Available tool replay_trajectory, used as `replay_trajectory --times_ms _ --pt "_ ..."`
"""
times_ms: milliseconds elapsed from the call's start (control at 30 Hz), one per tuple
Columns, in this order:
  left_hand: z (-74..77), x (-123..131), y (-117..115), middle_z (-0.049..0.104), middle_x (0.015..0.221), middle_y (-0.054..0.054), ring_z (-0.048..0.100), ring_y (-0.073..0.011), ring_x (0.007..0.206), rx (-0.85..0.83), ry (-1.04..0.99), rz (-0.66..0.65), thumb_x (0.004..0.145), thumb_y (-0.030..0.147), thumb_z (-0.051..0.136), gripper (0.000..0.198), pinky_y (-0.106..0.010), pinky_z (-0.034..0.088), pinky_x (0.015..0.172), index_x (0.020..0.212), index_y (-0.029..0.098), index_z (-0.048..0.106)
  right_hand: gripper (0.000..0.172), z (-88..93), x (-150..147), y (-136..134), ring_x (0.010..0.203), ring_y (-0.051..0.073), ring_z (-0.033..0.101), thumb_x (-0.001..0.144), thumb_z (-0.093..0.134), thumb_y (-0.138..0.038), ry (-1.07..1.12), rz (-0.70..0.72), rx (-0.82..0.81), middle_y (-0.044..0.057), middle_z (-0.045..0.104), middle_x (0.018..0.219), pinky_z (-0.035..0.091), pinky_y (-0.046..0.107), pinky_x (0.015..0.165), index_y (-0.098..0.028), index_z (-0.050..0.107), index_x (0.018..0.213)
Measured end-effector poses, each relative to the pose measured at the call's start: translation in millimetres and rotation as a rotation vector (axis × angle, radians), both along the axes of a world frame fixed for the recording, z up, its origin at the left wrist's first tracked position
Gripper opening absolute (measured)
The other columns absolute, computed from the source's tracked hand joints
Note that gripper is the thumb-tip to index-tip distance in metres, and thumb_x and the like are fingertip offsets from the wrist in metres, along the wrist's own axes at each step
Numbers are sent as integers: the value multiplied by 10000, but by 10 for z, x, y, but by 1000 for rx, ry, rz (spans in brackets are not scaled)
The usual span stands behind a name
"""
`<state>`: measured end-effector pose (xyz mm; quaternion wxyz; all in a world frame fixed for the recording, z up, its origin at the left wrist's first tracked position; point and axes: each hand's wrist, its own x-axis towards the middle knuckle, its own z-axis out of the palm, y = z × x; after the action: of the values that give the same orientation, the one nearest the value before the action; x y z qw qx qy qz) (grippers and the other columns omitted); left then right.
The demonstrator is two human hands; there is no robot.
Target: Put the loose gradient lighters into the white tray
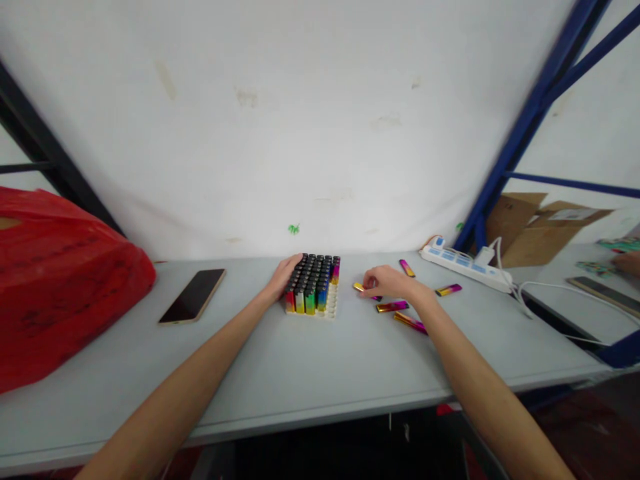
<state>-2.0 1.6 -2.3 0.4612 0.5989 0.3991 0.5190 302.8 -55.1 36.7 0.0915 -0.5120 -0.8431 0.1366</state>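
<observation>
A white tray (331,311) packed with several upright rainbow-coloured lighters (314,281) stands at the middle of the grey table (300,367). My left hand (284,275) lies against the tray's left side, fingers curled along it. My right hand (387,281) is just right of the tray, fingers pinched down on a loose lighter (359,288) lying on the table. More loose lighters lie around that hand: one behind it (407,268), one to its right (449,290), and two near my wrist (393,307) (410,323).
A dark phone (193,296) lies left of the tray, and a big red plastic bag (60,280) fills the left end. A white power strip (465,264) with cables, cardboard boxes (530,230) and a blue rack post (520,133) stand at right. Another person's hand (629,263) shows at far right.
</observation>
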Motion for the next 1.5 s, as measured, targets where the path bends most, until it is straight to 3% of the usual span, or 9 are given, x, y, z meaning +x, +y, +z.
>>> replay_trajectory --times_ms 167,300,433,667,1000,1133,1267,1400,1500 --pt "12 5 -8 738 916 -33 614 -224 924 -26 -24 -2 758 549 637 407 -335 429 928 868 161 696 174 -32 -104 -1 782 182 654 853 638 -303 52 11 121 92 717 907 463 268 718 -153 690 925" --pt "1 3 2 738 948 -35 610 -220 944 -18 -34 0 764 529 644 393 -328 420 943 883 158 699 202 4 -139 -8 630 112 647 920 544 -306 360 -27 164 89 681 999 488 257 681 -149 640 1003" --pt "-22 -6 26 739 929 -34 614 -224 931 -22 -26 1 766 539 637 402 -331 428 926 880 159 699 261 21 -180 1 624 127 628 846 637 -395 671 -78 164 70 684 958 491 273 624 -166 661 968" --pt "-9 -8 23 740 918 -36 615 -224 919 -12 -12 -10 772 550 622 411 -331 432 912 880 160 700 366 20 -335 -23 773 141 590 685 783 -361 1282 -110 -108 26 670 848 454 271 702 -186 689 992" --pt "29 11 -21 733 877 -20 611 -215 884 -28 -30 6 754 533 643 374 -324 435 890 836 170 688 399 20 -418 -107 738 144 571 816 657 -519 1324 43 -476 24 593 794 486 311 732 -188 667 1040" --pt "35 10 -28 725 850 -15 607 -211 860 -16 -24 -7 768 537 625 374 -321 441 870 827 171 680 361 0 -473 -131 539 85 409 838 628 -525 1304 100 -541 -49 434 658 409 230 523 -218 606 1027" --pt "23 6 -8 726 863 -17 606 -213 880 -5 -13 0 759 548 628 384 -318 433 895 825 174 681 376 -27 -527 -111 462 59 221 859 559 -581 1266 11 -499 -80 290 600 174 182 420 -206 544 854" --pt "10 2 1 726 872 -20 609 -213 883 -7 -18 -4 758 556 624 394 -320 436 898 835 174 677 563 -70 -575 -96 426 61 199 873 388 -692 1201 -110 -434 -72 261 523 132 207 409 -197 382 605" --pt "5 -1 -5 727 876 -23 614 -218 879 -2 4 -4 760 576 608 416 -327 445 886 839 173 677 543 -91 -619 -113 396 66 181 878 379 -652 1183 -201 -390 -74 232 471 126 221 391 -219 304 559"
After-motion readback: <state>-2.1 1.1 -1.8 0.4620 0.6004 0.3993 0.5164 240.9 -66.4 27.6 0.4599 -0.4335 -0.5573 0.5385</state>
